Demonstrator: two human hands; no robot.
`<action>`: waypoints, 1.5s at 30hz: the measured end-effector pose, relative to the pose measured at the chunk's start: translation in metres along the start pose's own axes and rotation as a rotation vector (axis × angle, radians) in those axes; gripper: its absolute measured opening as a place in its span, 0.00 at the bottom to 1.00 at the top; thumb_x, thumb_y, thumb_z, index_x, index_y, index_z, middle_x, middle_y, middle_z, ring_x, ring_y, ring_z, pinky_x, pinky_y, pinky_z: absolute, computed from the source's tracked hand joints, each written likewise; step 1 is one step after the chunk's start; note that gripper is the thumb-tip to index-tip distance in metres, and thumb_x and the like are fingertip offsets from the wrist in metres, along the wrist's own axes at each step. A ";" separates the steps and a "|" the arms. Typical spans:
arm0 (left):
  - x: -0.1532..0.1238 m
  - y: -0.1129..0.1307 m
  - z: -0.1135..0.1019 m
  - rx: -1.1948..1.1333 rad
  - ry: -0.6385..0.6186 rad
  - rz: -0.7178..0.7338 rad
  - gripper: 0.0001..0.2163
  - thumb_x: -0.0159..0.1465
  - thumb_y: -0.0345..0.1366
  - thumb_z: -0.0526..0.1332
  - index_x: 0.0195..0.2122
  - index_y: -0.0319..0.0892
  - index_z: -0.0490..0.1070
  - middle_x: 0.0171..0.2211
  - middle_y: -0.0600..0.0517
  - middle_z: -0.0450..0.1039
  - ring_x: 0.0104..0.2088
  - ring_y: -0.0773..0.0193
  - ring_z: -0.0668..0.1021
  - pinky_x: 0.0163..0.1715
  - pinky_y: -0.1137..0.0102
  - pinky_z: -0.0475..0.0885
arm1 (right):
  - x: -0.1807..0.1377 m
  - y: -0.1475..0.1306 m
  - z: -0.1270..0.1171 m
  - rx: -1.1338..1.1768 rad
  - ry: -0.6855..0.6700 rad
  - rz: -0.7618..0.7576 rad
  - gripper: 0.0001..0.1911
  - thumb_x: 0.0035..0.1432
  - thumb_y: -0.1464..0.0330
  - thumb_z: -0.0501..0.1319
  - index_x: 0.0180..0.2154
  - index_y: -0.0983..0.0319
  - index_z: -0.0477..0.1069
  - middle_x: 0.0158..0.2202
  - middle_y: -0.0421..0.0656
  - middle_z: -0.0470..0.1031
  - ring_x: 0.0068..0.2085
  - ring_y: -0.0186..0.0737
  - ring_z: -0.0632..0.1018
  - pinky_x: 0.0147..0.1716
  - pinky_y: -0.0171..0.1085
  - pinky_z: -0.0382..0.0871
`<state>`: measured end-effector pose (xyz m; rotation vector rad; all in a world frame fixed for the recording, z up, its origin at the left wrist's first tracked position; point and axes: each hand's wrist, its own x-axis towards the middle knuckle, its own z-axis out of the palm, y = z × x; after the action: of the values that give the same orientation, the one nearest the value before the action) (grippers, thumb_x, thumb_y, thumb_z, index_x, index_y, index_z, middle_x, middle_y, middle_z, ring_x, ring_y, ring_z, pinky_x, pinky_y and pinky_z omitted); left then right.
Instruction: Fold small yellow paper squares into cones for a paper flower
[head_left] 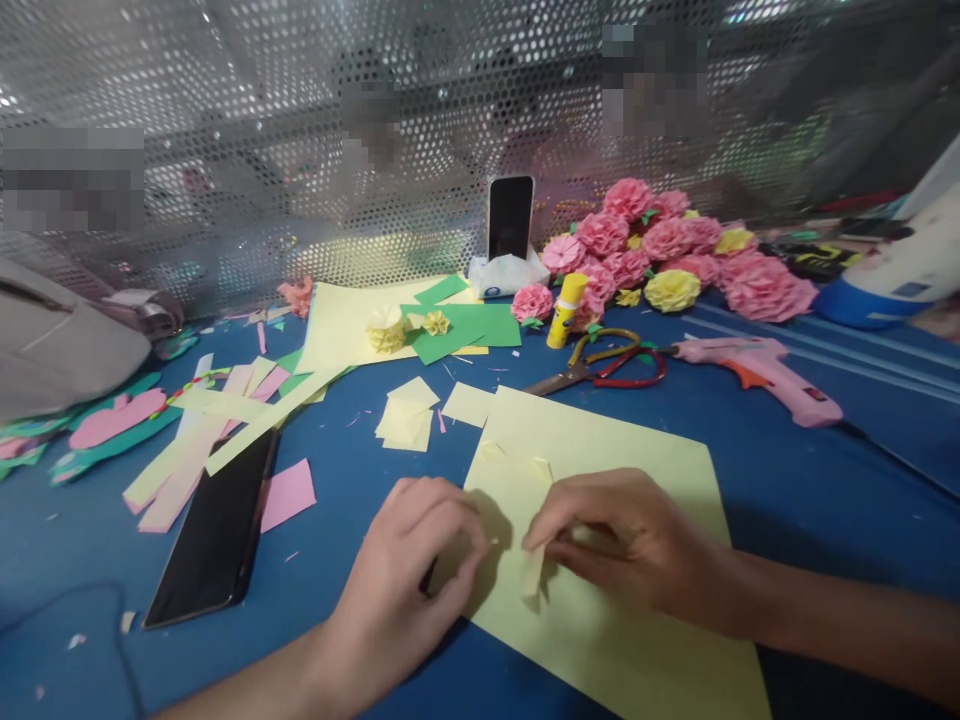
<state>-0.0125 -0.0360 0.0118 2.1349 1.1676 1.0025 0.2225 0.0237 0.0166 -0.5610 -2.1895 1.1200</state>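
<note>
A large pale yellow paper sheet lies on the blue table in front of me. My left hand rests on the sheet's left edge with fingers curled and pressed together. My right hand pinches a small folded yellow paper piece against the sheet. Both hands sit close together over the sheet's near part. Small yellow squares lie just beyond the sheet.
A black phone lies flat at left beside pink and yellow strips. Scissors, a pink glue gun, a glue stick, paper flowers and an upright phone stand beyond, before a perforated metal wall.
</note>
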 end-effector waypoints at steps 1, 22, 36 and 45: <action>0.000 0.000 0.000 -0.101 -0.015 -0.066 0.10 0.66 0.22 0.55 0.41 0.46 0.65 0.41 0.54 0.71 0.43 0.64 0.73 0.43 0.68 0.66 | 0.001 0.000 0.000 0.056 -0.008 0.026 0.09 0.67 0.64 0.61 0.39 0.63 0.77 0.30 0.41 0.77 0.28 0.31 0.73 0.27 0.30 0.61; 0.000 0.006 0.004 0.061 -0.180 -0.337 0.05 0.64 0.30 0.64 0.36 0.46 0.69 0.30 0.59 0.73 0.36 0.62 0.71 0.39 0.66 0.60 | 0.003 0.000 0.014 0.015 -0.110 0.421 0.18 0.57 0.74 0.65 0.48 0.57 0.68 0.31 0.33 0.70 0.29 0.30 0.70 0.28 0.29 0.63; -0.005 -0.008 -0.001 0.232 -0.127 0.163 0.08 0.73 0.30 0.55 0.46 0.46 0.72 0.44 0.55 0.78 0.44 0.65 0.75 0.48 0.65 0.58 | 0.001 0.013 -0.006 -0.502 -0.225 -0.294 0.13 0.74 0.71 0.49 0.41 0.63 0.72 0.40 0.44 0.77 0.43 0.38 0.73 0.45 0.37 0.66; -0.014 -0.014 0.002 0.403 -0.049 0.424 0.13 0.75 0.31 0.51 0.46 0.42 0.76 0.44 0.53 0.81 0.48 0.63 0.77 0.51 0.65 0.61 | 0.005 0.010 -0.016 -0.638 -0.291 -0.517 0.16 0.74 0.73 0.48 0.40 0.63 0.74 0.45 0.42 0.81 0.46 0.35 0.77 0.38 0.37 0.70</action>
<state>-0.0231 -0.0413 -0.0044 2.7944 0.9758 0.9353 0.2307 0.0410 0.0175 -0.0538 -2.7287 0.2280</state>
